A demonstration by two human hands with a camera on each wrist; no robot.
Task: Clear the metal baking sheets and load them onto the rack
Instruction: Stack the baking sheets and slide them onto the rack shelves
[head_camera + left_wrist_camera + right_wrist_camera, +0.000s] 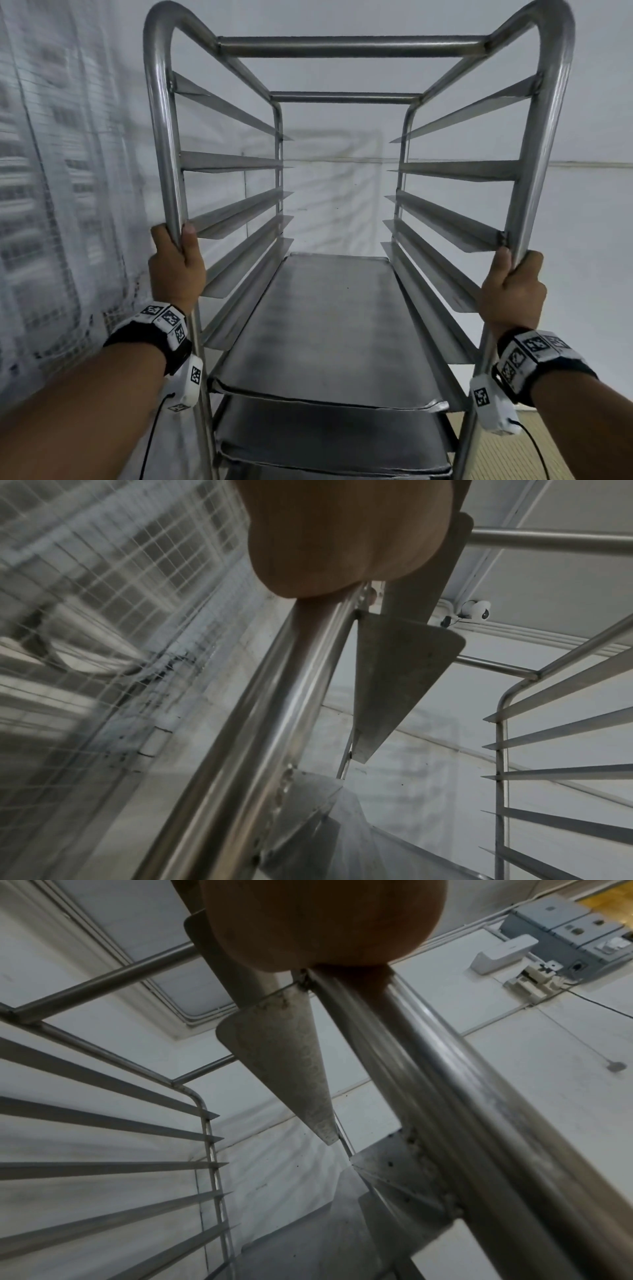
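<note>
A tall steel rack [352, 46] fills the head view, with angled side rails on both sides. A metal baking sheet [329, 329] lies on the rails in its lower half, and two more sheets [329, 442] sit stacked on the levels below. My left hand [176, 263] grips the rack's front left post [164, 144]; my right hand [512, 287] grips the front right post [537, 154]. In the left wrist view the palm [342, 534] wraps the post [260, 723]. The right wrist view shows the palm [322, 920] round its post [462, 1096].
A white wall stands close behind the rack. A netted window or mesh screen [51, 171] runs along the left. Pale wooden floor [507, 455] shows at the lower right. Grey wall boxes with cables [565, 936] hang to the right.
</note>
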